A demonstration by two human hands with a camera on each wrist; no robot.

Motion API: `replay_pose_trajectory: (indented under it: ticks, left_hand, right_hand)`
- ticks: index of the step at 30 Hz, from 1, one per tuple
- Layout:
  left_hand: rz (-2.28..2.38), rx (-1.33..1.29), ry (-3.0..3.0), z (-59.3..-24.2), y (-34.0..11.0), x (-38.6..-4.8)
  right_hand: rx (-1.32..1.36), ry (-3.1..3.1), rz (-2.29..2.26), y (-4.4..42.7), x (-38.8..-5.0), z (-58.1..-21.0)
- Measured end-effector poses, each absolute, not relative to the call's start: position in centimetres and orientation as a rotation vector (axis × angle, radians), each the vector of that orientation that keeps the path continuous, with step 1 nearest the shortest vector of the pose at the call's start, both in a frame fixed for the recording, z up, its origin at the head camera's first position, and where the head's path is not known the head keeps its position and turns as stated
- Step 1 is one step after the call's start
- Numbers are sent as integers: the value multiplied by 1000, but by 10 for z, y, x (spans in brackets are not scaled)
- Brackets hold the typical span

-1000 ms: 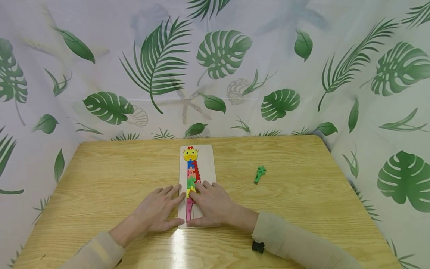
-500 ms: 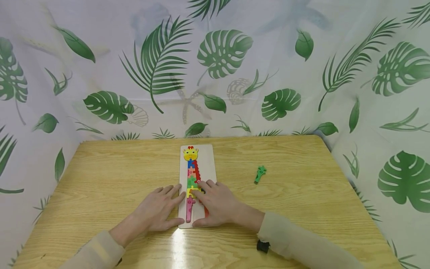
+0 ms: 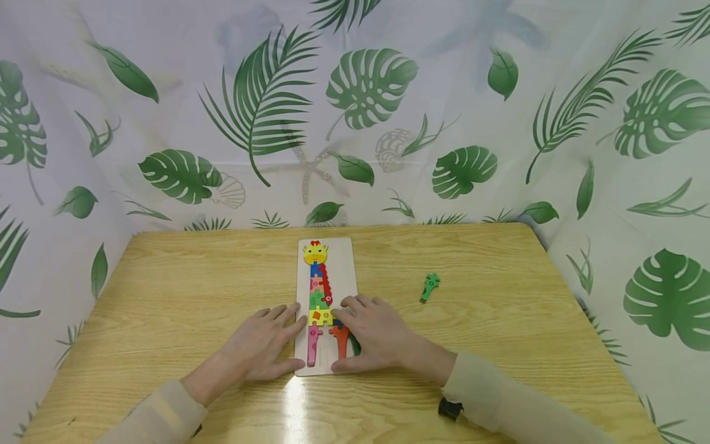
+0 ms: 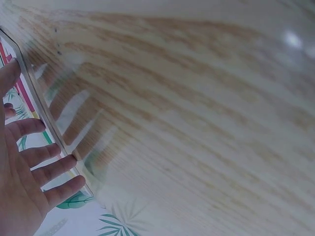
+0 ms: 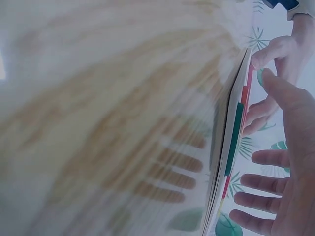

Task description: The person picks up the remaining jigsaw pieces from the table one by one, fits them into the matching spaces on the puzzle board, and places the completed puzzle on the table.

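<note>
A pale wooden puzzle board [image 3: 345,265] carries a colourful giraffe: yellow head [image 3: 315,253], stacked neck pieces, red mane piece [image 3: 325,283], yellow body piece [image 3: 320,317], pink leg piece [image 3: 314,345] and orange leg piece [image 3: 341,341]. My left hand [image 3: 265,345] rests along the board's left edge, fingers spread; the left wrist view shows fingertips against that rim [image 4: 49,120]. Over the lower right of the board lies my right hand [image 3: 379,336], partly covering a dark green piece [image 3: 355,344]. In the right wrist view its fingers [image 5: 266,183] are extended and pinch nothing.
One green leg-shaped puzzle piece [image 3: 429,288] lies loose on the wooden table [image 3: 488,308], right of the board. A white curtain with green leaf prints [image 3: 388,185] stands behind the table and at both sides.
My right hand has slid rightward across the board, uncovering the yellow body piece, the pink leg and the orange leg. My left hand has stayed at the left edge.
</note>
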State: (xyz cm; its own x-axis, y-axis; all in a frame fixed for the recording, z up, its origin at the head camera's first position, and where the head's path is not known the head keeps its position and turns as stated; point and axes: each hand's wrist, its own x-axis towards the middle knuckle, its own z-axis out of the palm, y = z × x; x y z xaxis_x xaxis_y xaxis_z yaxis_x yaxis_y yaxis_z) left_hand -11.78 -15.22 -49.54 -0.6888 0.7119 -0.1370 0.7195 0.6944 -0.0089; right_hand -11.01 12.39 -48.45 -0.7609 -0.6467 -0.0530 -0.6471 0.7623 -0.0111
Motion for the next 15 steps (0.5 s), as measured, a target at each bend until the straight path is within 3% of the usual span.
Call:
replay_pose_trajectory:
  ticks: [15]
  left_hand:
    - [-99,1141,2762,-494,-150,-118]
  right_hand:
    - [-995,2998,-55,145,-111,-476]
